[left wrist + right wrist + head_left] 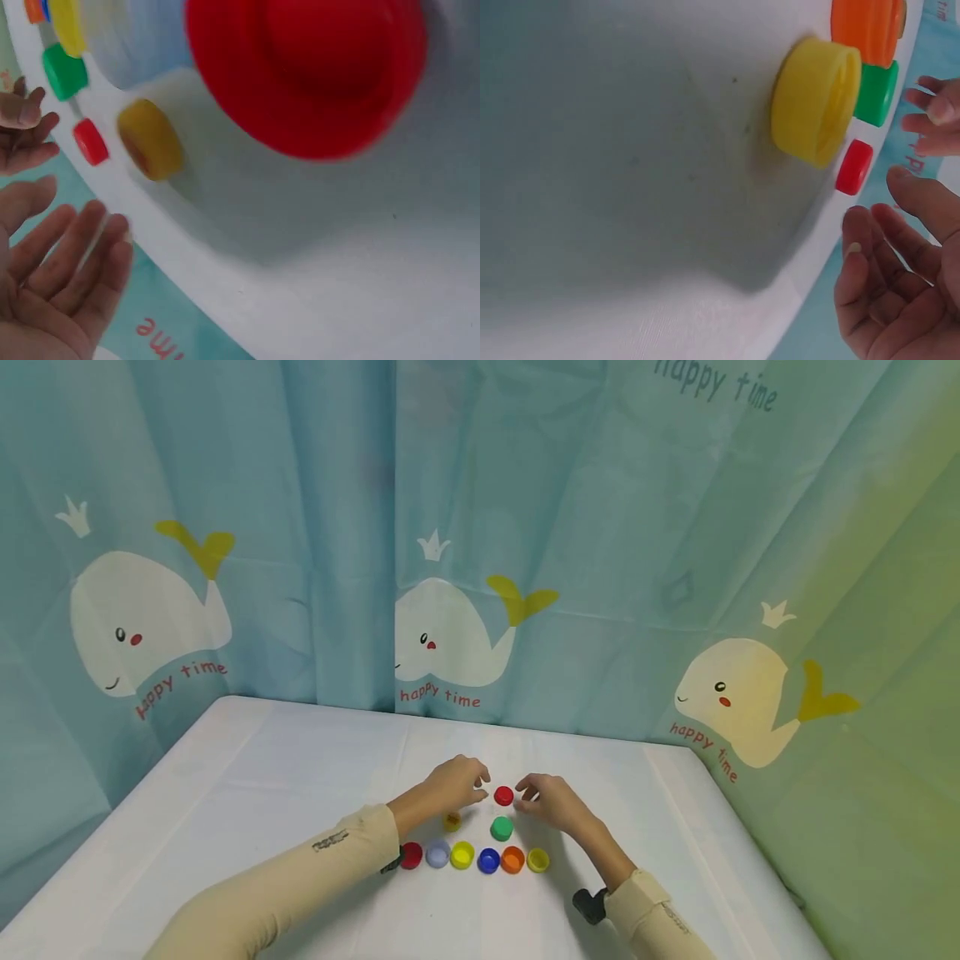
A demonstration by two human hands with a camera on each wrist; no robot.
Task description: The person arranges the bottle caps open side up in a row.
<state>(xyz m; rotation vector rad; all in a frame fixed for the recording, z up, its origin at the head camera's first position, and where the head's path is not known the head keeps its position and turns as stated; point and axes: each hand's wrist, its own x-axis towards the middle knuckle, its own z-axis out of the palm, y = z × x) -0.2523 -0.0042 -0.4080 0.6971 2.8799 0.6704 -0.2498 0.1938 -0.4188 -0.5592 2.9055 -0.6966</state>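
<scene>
Both hands hover over the white table around a small red bottle cap (504,796), on opposite sides. My left hand (453,786) is to its left, fingers loosely bent and holding nothing. On the right, my right hand (556,802) likewise has its fingers relaxed, with nothing in them. Neither hand appears to touch the red cap, which also shows apart from the fingers in the left wrist view (90,141). A green cap (502,828) lies just in front of the red one. Close below the left hand is a brownish-yellow cap (452,822).
Nearer the person, several caps form a row: red (411,855), pale blue (438,853), yellow (462,855), dark blue (489,861), orange (513,860) and another yellow cap (537,860). A curtain (345,610) with whale prints hangs behind the white table (247,777).
</scene>
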